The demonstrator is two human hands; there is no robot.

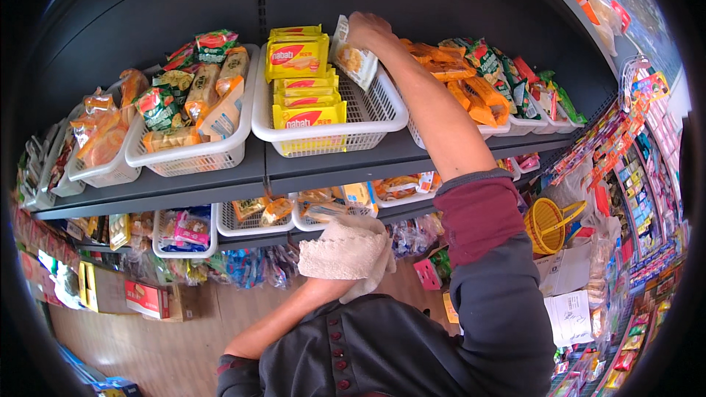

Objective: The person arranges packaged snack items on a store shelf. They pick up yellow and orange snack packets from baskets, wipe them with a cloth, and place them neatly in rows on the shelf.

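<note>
My right hand (370, 30) reaches up to the shelf and grips a white snack packet (357, 66) by its upper part. The packet is tilted over the right side of a white plastic basket (380, 125). In that basket, yellow Nabati wafer packets (298, 59) stand in a row along the left; the right part shows bare mesh. A beige terry cloth (347, 248) is draped over my left hand, in front of the lower shelf. The cloth hides the fingers, leaving only the wrist (334, 288) and forearm visible.
Left of it, another white basket (190, 165) holds mixed snacks and breads. Orange packets (480, 100) fill a basket on the right, behind my forearm. The dark shelf edge (220, 190) runs across, above lower baskets (255, 227). A yellow basket (546, 226) and cartons (568, 317) stand at right.
</note>
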